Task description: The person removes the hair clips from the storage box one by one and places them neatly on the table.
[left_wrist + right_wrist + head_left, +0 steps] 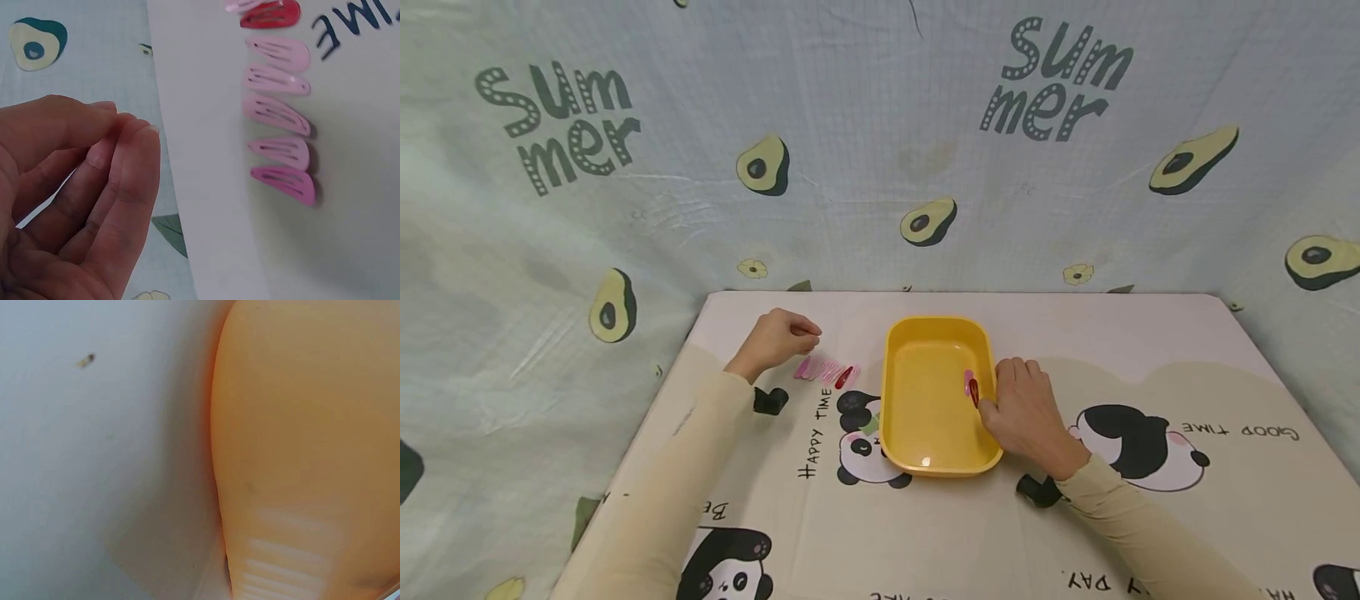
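Note:
My left hand (781,340) hovers beside a row of snap hair clips, thumb and fingertips together; nothing shows between them in the left wrist view. The clips lie side by side on the table: a magenta clip (287,184) at one end, several light pink clips (278,112), then a red clip (275,14) and another pink one. My right hand (1026,410) grips the right rim of a yellow tray (936,460), thumb over the edge. Inside the tray, near that thumb, lie a pink hair clip (967,377) and a red hair clip (974,395). In the right wrist view the tray's side fills the right half.
The table's cover (857,542) has panda prints and lettering. A pale cloth (850,100) with avocado prints hangs behind the table's far edge. Dark straps (1037,492) show at both wrists.

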Demonstrator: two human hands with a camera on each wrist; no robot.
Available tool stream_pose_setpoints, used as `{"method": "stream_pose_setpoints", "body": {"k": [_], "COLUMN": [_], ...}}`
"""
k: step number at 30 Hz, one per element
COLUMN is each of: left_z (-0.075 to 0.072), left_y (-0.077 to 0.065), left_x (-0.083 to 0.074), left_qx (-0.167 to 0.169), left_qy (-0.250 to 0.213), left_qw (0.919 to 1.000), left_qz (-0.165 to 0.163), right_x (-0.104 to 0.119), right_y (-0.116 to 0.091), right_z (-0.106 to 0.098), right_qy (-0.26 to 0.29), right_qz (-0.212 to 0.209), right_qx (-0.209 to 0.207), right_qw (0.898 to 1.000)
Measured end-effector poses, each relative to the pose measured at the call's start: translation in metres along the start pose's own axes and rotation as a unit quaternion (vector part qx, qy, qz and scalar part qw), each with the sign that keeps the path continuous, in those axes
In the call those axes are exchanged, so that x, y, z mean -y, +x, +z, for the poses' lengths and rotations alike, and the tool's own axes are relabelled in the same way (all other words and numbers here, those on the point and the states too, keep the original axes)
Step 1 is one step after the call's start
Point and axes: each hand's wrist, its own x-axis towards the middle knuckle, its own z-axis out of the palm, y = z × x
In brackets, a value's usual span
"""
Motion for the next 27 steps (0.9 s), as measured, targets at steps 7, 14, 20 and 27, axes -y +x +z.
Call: {"method": "stream_pose_setpoints", "body": {"k": [7, 14, 20, 27], "left_z": [0.005, 0.012, 0.018, 0.025], "left_y": [0.002, 0.000, 0.000, 0.001], "left_x": [-0.017, -0.037, -0.056, -0.073], "left_qx": [0.004, 0.013, 0.017, 0.024], "left_qy": [0.000, -0.008, -0.014, -0.019], "left_qw": [1.0000, 0.9999, 0.9997, 0.9988], "left_qz": [0.001, -0.001, 0.010, 0.038], "right_x": [-0.002, -0.001, -0.001, -0.003], "right_y": [-0.001, 0.000, -0.001, -0.001], "right_z": [0.001, 0.000, 0.000, 0.001], "right_qy": [0.006, 0.013, 0.013, 0.015], "right_qz": [0.000, 0.004, 0.002, 0.000], "right_qx": [-0.002, 0.005, 0.005, 0.002], "right_qw": [1.000, 1.000, 1.000, 1.000]}}
